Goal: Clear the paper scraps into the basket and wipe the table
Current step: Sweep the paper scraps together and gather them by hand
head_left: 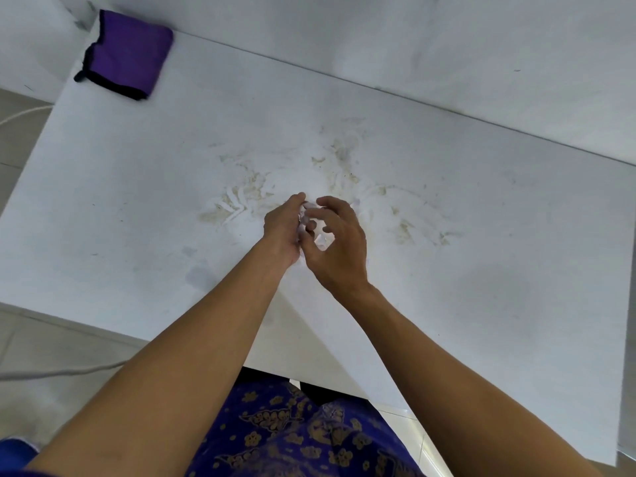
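Observation:
Both hands meet over the middle of the white table (137,201). My left hand (284,232) is cupped around a bunch of white paper scraps (321,239), and my right hand (339,242) presses on them from the right with curled fingers. Most of the scraps are hidden between the palms. Brownish smears (344,156) spread over the table surface around and beyond the hands. A folded purple cloth with black trim (127,53) lies at the far left corner of the table. No basket is in view.
A white wall (447,39) runs along the table's far edge. Tiled floor (20,139) shows at the left with a white cable (62,371) lying on it. My blue patterned clothing (292,432) is at the table's near edge.

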The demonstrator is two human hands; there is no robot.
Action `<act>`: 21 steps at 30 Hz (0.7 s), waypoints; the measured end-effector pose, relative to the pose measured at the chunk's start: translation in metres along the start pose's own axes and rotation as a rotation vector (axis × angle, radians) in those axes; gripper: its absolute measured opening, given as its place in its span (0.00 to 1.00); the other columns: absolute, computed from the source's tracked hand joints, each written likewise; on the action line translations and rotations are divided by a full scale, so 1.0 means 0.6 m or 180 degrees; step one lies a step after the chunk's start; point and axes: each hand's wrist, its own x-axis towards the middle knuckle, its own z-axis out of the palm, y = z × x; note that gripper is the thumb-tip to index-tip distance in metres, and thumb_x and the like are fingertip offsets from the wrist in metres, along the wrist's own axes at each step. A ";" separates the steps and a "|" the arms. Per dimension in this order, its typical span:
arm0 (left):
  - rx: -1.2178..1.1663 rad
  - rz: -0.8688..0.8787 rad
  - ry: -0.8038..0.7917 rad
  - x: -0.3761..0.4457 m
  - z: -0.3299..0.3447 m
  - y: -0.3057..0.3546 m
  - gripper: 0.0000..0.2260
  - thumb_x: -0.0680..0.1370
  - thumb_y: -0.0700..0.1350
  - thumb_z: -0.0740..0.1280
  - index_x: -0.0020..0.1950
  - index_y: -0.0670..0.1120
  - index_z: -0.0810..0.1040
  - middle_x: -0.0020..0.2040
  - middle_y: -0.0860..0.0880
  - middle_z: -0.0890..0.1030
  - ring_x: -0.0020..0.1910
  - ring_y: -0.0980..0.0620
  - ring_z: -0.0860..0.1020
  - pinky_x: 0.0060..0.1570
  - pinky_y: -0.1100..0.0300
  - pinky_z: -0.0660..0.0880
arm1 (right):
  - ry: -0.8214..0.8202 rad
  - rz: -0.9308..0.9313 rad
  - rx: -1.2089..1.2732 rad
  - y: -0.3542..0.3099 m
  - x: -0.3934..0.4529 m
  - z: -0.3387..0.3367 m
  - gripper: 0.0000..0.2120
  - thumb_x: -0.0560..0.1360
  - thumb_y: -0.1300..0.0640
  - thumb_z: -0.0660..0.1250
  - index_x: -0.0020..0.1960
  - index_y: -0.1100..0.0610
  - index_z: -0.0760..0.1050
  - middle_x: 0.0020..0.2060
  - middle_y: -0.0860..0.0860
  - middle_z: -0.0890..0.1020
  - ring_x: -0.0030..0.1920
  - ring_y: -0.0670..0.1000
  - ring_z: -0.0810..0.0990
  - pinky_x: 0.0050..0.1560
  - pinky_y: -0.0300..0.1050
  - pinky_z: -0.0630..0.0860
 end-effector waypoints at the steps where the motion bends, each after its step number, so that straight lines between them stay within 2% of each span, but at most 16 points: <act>1: 0.0018 0.0038 0.0077 0.001 0.000 0.002 0.08 0.77 0.47 0.70 0.42 0.44 0.78 0.34 0.49 0.80 0.27 0.53 0.76 0.27 0.65 0.73 | 0.0066 -0.0053 0.0058 0.004 0.000 -0.004 0.12 0.72 0.60 0.73 0.56 0.54 0.82 0.60 0.48 0.78 0.59 0.46 0.77 0.52 0.40 0.78; 4: -0.0010 0.0171 0.0200 0.008 -0.007 0.013 0.09 0.77 0.45 0.69 0.38 0.46 0.75 0.32 0.49 0.77 0.24 0.53 0.69 0.20 0.68 0.62 | 0.0154 0.0112 -0.0185 0.037 0.013 -0.024 0.15 0.72 0.62 0.69 0.59 0.56 0.80 0.63 0.50 0.76 0.63 0.49 0.76 0.59 0.49 0.78; 6: -0.0092 0.0256 0.0233 0.010 -0.016 0.020 0.10 0.78 0.44 0.67 0.36 0.47 0.73 0.31 0.49 0.75 0.23 0.54 0.67 0.19 0.68 0.58 | -0.0113 0.0472 -0.0572 0.061 0.029 -0.037 0.19 0.74 0.63 0.66 0.65 0.55 0.76 0.70 0.50 0.72 0.70 0.50 0.70 0.67 0.47 0.72; 8: -0.0139 0.0294 0.0281 0.012 -0.030 0.024 0.11 0.78 0.44 0.67 0.35 0.47 0.73 0.31 0.50 0.74 0.22 0.55 0.67 0.19 0.68 0.57 | -0.0526 0.0520 -0.0937 0.080 0.045 -0.040 0.24 0.77 0.61 0.64 0.72 0.54 0.69 0.77 0.49 0.63 0.76 0.50 0.62 0.71 0.47 0.67; 11: -0.0028 0.0332 0.0435 0.012 -0.046 0.022 0.10 0.77 0.44 0.66 0.35 0.48 0.74 0.32 0.50 0.75 0.22 0.54 0.67 0.21 0.67 0.57 | -0.1130 0.0084 -0.1357 0.094 0.060 -0.025 0.28 0.81 0.56 0.61 0.79 0.54 0.58 0.80 0.51 0.54 0.80 0.51 0.52 0.78 0.49 0.57; 13: -0.0003 0.0376 0.0550 0.010 -0.054 0.019 0.09 0.76 0.44 0.66 0.35 0.47 0.74 0.33 0.50 0.76 0.21 0.54 0.68 0.22 0.67 0.58 | -0.1512 -0.0106 -0.1513 0.096 0.057 -0.011 0.29 0.83 0.55 0.58 0.81 0.55 0.53 0.81 0.51 0.51 0.80 0.51 0.48 0.79 0.50 0.52; 16: 0.0071 0.0468 0.0714 0.004 -0.067 0.011 0.08 0.75 0.43 0.66 0.36 0.45 0.75 0.33 0.49 0.78 0.21 0.54 0.69 0.22 0.68 0.60 | -0.1854 -0.0591 -0.1727 0.097 0.021 0.000 0.26 0.84 0.55 0.55 0.80 0.57 0.54 0.80 0.52 0.54 0.80 0.51 0.48 0.79 0.53 0.53; 18: 0.0122 0.0536 0.0810 0.000 -0.079 0.004 0.08 0.75 0.43 0.66 0.37 0.45 0.76 0.33 0.49 0.79 0.22 0.53 0.71 0.23 0.68 0.61 | -0.1760 -0.0941 -0.1640 0.098 -0.013 -0.002 0.25 0.84 0.55 0.54 0.80 0.57 0.57 0.80 0.52 0.57 0.80 0.51 0.51 0.78 0.53 0.54; 21: 0.0206 0.0622 0.0868 -0.002 -0.103 -0.006 0.08 0.75 0.43 0.67 0.36 0.45 0.76 0.32 0.49 0.79 0.23 0.52 0.71 0.24 0.67 0.60 | -0.1081 -0.0710 -0.1348 0.107 -0.045 -0.020 0.26 0.84 0.53 0.57 0.80 0.56 0.56 0.80 0.52 0.56 0.80 0.50 0.50 0.80 0.52 0.51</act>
